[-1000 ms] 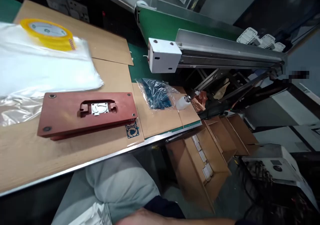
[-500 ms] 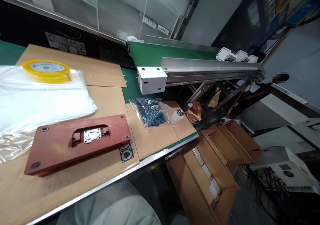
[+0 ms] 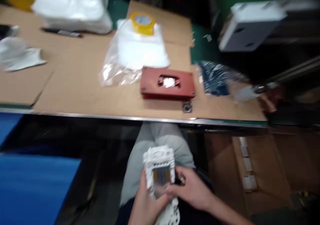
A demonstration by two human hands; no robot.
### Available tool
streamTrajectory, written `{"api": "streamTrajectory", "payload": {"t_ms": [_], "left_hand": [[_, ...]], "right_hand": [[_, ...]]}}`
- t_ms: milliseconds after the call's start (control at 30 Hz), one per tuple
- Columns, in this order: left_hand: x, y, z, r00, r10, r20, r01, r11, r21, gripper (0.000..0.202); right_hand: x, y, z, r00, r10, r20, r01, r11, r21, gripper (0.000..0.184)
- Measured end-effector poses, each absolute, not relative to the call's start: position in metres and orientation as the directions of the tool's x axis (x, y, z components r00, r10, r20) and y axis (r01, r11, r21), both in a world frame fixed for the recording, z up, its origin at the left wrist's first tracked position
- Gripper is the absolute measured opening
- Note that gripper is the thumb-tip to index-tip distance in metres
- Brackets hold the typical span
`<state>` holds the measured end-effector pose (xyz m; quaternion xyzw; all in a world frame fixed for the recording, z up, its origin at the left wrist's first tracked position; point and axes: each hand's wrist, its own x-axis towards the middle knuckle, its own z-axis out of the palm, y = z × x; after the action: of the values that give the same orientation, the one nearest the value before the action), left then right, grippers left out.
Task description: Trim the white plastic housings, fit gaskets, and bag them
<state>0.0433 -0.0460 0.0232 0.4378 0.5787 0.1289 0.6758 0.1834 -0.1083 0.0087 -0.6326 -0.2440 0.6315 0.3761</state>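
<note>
Above my lap, a white plastic housing (image 3: 158,156) with hole-dotted edges and a dark rectangular recess is held between my hands. My left hand (image 3: 147,198) is closed round its left side, thumb across the front. On the right side, my right hand (image 3: 191,188) grips it with the thumb pressed on its lower front. A small dark, shiny item (image 3: 181,179) shows at the right fingers, too blurred to name. On the bench ahead, a red block fixture (image 3: 153,82) has a silvery metal piece (image 3: 169,82) in its recess.
The cardboard-covered bench (image 3: 82,88) bears a yellow tape roll (image 3: 143,22) on white plastic bags (image 3: 142,50), a bag of dark blue pieces (image 3: 213,78) and a white stack (image 3: 72,10). Its metal edge (image 3: 112,117) lies before my knees. A cardboard box (image 3: 265,165) stands right.
The view has swung left and down to my lap. Both hands and the white housing, out of sight before, are now in view.
</note>
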Motion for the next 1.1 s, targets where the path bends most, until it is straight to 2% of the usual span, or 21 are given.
{"api": "streamTrajectory", "payload": {"t_ms": [67, 200, 500, 667, 833, 1100], "left_hand": [[0.032, -0.047, 0.014, 0.372, 0.622, -0.689, 0.330, 0.605, 0.725, 0.084], [0.018, -0.046, 0.011, 0.449, 0.554, -0.701, 0.337, 0.622, 0.707, 0.083], [0.015, -0.048, 0.006, 0.448, 0.587, -0.675, 0.280, 0.625, 0.729, 0.077], [0.013, -0.047, 0.007, 0.459, 0.571, -0.681, 0.284, 0.632, 0.721, 0.074], [0.011, -0.049, 0.011, 0.451, 0.572, -0.685, 0.305, 0.623, 0.721, 0.082], [0.011, -0.052, 0.008, 0.440, 0.601, -0.667, 0.297, 0.604, 0.740, 0.075]], "right_hand": [[0.186, -0.109, 0.013, 0.067, 0.756, -0.652, -0.133, -0.641, -0.756, 0.035], [0.187, -0.111, 0.015, 0.021, 0.723, -0.690, -0.096, -0.686, -0.722, 0.034], [0.174, -0.114, 0.010, 0.104, 0.773, -0.626, 0.023, -0.631, -0.775, 0.033], [0.177, -0.111, 0.010, 0.051, 0.758, -0.650, -0.031, -0.650, -0.760, 0.034], [0.178, -0.111, 0.015, 0.023, 0.754, -0.656, -0.017, -0.656, -0.755, 0.038], [0.174, -0.117, 0.009, 0.069, 0.779, -0.623, -0.006, -0.625, -0.781, 0.033]]}}
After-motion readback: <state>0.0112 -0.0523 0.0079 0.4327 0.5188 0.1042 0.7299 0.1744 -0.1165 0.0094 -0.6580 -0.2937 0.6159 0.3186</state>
